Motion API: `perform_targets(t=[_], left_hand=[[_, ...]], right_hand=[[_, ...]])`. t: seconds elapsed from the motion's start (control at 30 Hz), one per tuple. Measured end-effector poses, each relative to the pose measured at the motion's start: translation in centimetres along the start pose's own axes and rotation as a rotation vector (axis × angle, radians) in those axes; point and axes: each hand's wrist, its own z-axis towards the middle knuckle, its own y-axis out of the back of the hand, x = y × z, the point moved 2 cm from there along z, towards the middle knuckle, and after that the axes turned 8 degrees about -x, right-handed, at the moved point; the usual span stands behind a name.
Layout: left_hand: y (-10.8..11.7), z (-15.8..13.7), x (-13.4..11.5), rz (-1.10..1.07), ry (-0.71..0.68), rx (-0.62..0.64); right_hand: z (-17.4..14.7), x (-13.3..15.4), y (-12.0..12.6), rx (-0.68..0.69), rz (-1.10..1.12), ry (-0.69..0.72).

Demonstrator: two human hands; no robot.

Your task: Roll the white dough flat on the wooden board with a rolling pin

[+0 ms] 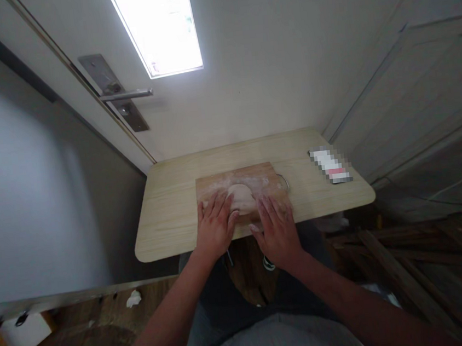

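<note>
A pale, rounded piece of dough (pixel 242 198) lies on a floured wooden cutting board (pixel 215 182). At its left side, my left hand (pixel 216 225) rests with fingers extended, the thumb side by the dough's edge. My right hand (pixel 276 227) lies over the right front of the board, fingers spread, fingertips close to the dough's right edge. Both hands have flour on them, and neither grips anything. The board's wire handle (pixel 283 182) sticks out on the right.
The board stands on a small light-wood table (pixel 168 201). A pixelated flat object (pixel 330 166) lies at the table's right. Behind is a door with a lever handle (pixel 127 94) and bright window (pixel 166 25). Wooden beams (pixel 406 270) lie lower right; a crumpled tissue (pixel 133 298) is on the floor.
</note>
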Motion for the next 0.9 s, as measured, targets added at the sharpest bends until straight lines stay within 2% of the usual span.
perform_targets(t=[0.17,0.4,0.63,0.77,0.9], left_hand=[[-0.8,3.1,0.3,0.017,0.013,0.004],[-1.7,8.5,0.3,0.04,-0.016,0.013],[-3.8,13.3,0.9,0.052,-0.002,0.104],[-4.4,14.1,1.0,0.055,-0.011,0.115],[-3.8,12.9,0.8,0.062,-0.014,0.078]], right_hand=[[2.6,-1.2,-1.4,-0.026,0.008,-0.02],[6.6,-3.6,-3.2,0.027,-0.031,-0.081],[10.5,-5.2,-3.7,0.081,-0.054,-0.13],[11.2,-5.4,-3.6,0.095,-0.077,-0.15],[10.2,-4.9,-3.5,0.105,-0.092,-0.139]])
